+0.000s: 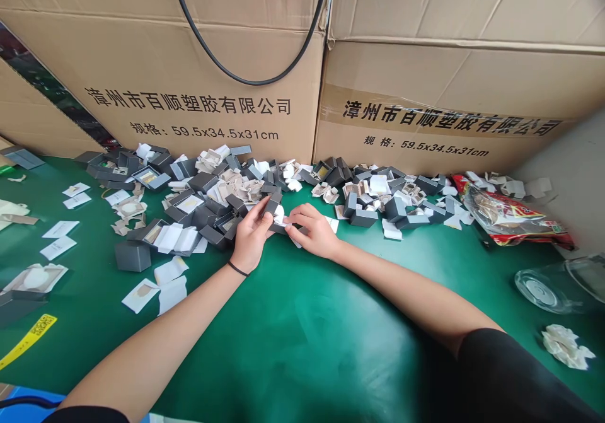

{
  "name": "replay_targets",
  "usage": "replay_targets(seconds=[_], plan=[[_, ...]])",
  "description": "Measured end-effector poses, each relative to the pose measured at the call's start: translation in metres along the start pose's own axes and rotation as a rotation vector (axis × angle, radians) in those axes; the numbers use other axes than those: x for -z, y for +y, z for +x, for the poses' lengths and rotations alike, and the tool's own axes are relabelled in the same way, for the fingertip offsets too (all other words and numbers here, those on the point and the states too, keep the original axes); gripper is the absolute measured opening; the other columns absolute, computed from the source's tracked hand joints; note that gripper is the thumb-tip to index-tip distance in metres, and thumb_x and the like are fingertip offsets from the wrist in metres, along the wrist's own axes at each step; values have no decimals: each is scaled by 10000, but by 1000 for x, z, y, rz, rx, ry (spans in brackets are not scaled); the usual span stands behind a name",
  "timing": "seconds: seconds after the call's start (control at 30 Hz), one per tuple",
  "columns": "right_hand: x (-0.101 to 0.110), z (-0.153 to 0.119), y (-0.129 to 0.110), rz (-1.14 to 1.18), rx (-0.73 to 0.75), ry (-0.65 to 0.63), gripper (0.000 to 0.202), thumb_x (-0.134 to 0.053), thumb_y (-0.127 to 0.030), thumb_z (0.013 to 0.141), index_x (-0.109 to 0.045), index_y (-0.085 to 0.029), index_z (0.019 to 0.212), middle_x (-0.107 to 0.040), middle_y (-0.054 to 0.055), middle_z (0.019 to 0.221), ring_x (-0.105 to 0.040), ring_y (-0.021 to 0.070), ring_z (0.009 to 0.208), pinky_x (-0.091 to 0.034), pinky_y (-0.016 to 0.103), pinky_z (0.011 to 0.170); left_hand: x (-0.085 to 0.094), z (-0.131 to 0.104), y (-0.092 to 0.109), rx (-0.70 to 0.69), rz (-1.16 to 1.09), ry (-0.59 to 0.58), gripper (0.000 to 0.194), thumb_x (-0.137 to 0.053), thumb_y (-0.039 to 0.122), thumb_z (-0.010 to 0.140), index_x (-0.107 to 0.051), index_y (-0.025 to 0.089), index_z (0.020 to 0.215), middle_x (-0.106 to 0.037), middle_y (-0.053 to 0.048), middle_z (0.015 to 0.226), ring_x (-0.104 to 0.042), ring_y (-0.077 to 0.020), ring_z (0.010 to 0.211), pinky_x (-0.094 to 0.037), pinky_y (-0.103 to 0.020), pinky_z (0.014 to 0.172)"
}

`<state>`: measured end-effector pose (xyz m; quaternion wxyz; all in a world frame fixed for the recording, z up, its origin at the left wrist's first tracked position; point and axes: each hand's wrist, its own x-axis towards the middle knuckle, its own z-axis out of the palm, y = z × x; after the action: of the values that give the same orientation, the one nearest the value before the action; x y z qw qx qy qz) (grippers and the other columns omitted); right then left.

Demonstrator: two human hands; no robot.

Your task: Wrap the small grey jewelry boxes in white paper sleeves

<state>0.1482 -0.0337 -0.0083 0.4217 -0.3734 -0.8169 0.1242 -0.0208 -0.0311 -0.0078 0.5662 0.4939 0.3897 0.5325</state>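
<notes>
My left hand (252, 234) is wrapped round a small dark grey box (273, 203), held low over the green table. A white piece (279, 214) shows at the box's opening. On the box's right side, my right hand (312, 230) has its fingers pressed together at the white material and the box's lower edge; what exactly they pinch is too small to tell. Just behind and to the left of my hands lies a heap of dark grey boxes (205, 181) mixed with white paper and packing pieces. Another such heap (363, 216) lies to the right.
Tall cardboard cartons (208, 63) stand behind the green table (302, 335), with a black cable (255, 83) hanging before them. At the right are a red food packet (510, 218), a clear plastic cup (543, 289) and crumpled paper (566, 346). A yellow strip (31, 338) lies left.
</notes>
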Motion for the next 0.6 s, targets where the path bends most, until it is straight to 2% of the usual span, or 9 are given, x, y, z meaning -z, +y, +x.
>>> replay_targets(seconds=[0.1,0.2,0.27,0.4,0.6], plan=[[-1,1,-2,134,-131,43,214,-456,-326,882,-629,-201,884,-592,58,881,-543,172,889,-466,327,791,-1,0,2,10,-19,5,566,-618,389,762,-467,209,1276,-529,-107,1278,-497,-266,1161,-501,-337,842],[-2,0,-2,219,-245,55,186,-507,-340,843,-579,-200,942,-570,57,945,-548,158,861,-491,287,711,-3,0,4,19,-12,1,566,-628,388,752,-479,202,1265,-541,-112,1259,-507,-272,1147,-505,-342,835],[-3,0,-2,237,-300,50,247,-548,-367,806,-535,-204,992,-558,59,984,-545,163,878,-496,276,680,-3,-1,5,19,3,-11,565,-622,395,756,-477,201,1266,-539,-114,1262,-510,-277,1144,-509,-346,830],[-4,0,-3,237,-327,2,285,-569,-399,780,-512,-215,991,-573,47,992,-536,170,919,-489,276,685,-3,-2,6,20,47,-51,563,-620,410,757,-477,210,1264,-522,-109,1287,-498,-285,1162,-512,-344,829],[-3,0,-5,252,-332,19,249,-585,-378,767,-519,-220,949,-587,32,965,-539,159,889,-483,270,700,-6,-3,7,18,75,-58,595,-641,409,742,-473,184,1267,-507,-125,1305,-467,-299,1197,-503,-335,850]])
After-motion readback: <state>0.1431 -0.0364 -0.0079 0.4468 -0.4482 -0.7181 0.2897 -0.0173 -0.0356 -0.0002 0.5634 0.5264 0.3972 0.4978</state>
